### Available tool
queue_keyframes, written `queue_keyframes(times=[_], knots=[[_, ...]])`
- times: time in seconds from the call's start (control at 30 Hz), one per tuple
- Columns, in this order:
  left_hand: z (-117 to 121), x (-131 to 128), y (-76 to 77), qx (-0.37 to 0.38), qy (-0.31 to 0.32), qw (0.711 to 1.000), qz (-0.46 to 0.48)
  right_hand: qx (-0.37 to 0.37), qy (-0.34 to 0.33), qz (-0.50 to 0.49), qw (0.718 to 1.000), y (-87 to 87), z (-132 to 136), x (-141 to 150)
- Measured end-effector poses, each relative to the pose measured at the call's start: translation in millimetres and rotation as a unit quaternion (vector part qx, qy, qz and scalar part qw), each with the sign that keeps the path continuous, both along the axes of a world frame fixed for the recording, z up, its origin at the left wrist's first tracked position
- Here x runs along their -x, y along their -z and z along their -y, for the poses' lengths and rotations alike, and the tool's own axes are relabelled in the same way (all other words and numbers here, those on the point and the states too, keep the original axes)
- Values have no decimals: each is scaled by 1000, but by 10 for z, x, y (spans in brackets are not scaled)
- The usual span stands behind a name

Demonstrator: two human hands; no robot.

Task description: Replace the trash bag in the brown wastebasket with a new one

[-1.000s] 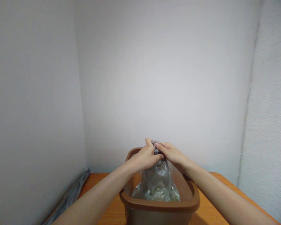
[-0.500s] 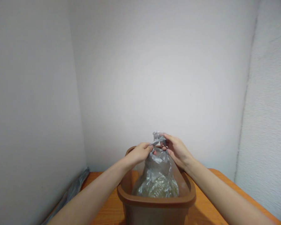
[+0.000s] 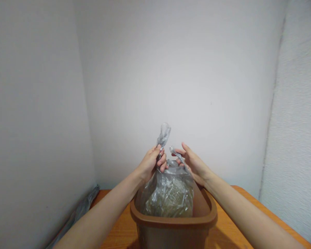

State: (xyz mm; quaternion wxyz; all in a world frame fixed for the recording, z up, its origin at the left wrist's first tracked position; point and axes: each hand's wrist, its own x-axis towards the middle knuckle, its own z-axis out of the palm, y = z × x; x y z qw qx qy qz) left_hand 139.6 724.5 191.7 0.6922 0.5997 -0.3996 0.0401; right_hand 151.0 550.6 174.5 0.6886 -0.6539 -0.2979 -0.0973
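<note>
A brown plastic bin [image 3: 174,221] stands on an orange wooden table [image 3: 235,214]. Inside it sits a clear grey plastic bag [image 3: 168,193] with greenish crumpled stuff at the bottom. My left hand [image 3: 150,162] is closed on one twisted end of the bag, which sticks up above my fingers. My right hand [image 3: 194,163] pinches the other end between thumb and forefinger, its remaining fingers stretched out. Both hands hover just above the bin's far rim.
White walls close in on the left, back and right. A folded grey plastic sheet [image 3: 79,211] lies along the left wall at the table's edge.
The hands have come apart and risen. The left hand has pulled one bag end upward, the right has drawn the other end aside. The bag sits higher and fuller in the bin.
</note>
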Motion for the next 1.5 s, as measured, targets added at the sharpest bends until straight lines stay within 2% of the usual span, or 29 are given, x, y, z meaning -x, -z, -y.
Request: queue_keyframes(times=[0.13,0.23,0.3,0.47,0.6,0.7,0.77,0.83,0.9,0.93,1.0,1.07,1.13,1.23,1.37,1.5], knots=[[41,-100,100,-82,-23,996,12,54,-32,62,996,-3,-65,51],[66,-136,148,-142,-31,989,17,68,-9,57,996,-8,-115,73],[74,-117,150,-178,-25,984,14,56,5,44,997,-5,-114,78],[57,-41,83,-252,28,967,-9,-52,-55,-7,997,51,-31,68],[23,-68,63,-251,22,967,-47,-65,-56,26,996,82,0,56],[2,-102,74,-211,-22,974,-75,-45,-50,81,994,52,-3,76],[-8,-118,81,-179,-54,978,-90,-5,-36,147,988,20,0,100],[-17,-130,84,-152,-77,980,-100,87,18,271,959,-2,12,121],[-22,-139,82,-134,-93,981,-107,222,122,387,887,-9,28,136],[-23,-142,79,-128,-97,981,-110,282,175,416,847,-8,34,145],[-21,-143,71,-123,-94,981,-120,354,252,424,795,-7,37,172],[-17,-143,61,-126,-77,980,-132,373,285,421,776,-10,25,220],[-18,-150,53,-127,-60,980,-138,375,285,431,770,-13,-1,280],[-41,-174,46,-111,-61,984,-123,394,272,463,746,-4,-40,353],[-92,-217,39,-110,-105,986,-74,434,249,500,707,10,-45,375],[-138,-314,26,-127,-181,975,-23,444,243,532,679,-4,-5,397]])
